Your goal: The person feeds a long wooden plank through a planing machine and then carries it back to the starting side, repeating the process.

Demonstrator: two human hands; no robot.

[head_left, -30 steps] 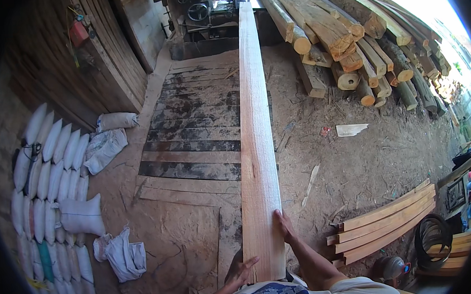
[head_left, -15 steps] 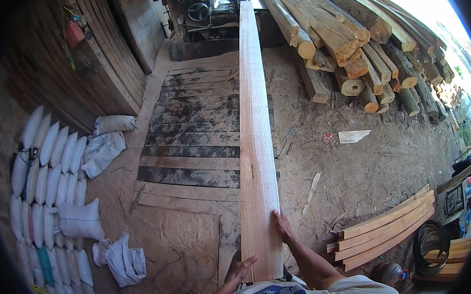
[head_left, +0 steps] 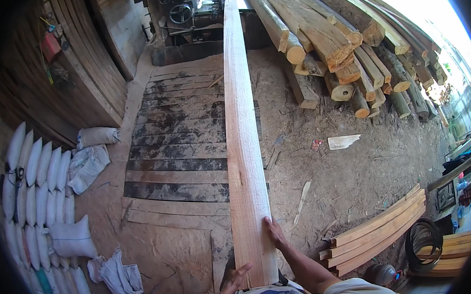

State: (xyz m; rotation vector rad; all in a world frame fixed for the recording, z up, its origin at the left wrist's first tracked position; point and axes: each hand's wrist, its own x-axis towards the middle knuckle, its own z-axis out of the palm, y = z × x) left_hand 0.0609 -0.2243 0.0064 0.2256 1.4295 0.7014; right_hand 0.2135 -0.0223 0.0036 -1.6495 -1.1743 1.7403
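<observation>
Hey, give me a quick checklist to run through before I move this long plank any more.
1. Left hand on the plank: ok, at the left edge near the close end.
2. Right hand on the plank: ok, at the right edge, a little farther forward.
3. Grip underneath: cannot tell, the plank hides its underside.
4. Far end lined up with the machine: cannot tell, it reaches there but the detail is too small.
5. Floor to the right free of scraps: not ok, a pale wood piece and a thin sliver lie there.
</observation>
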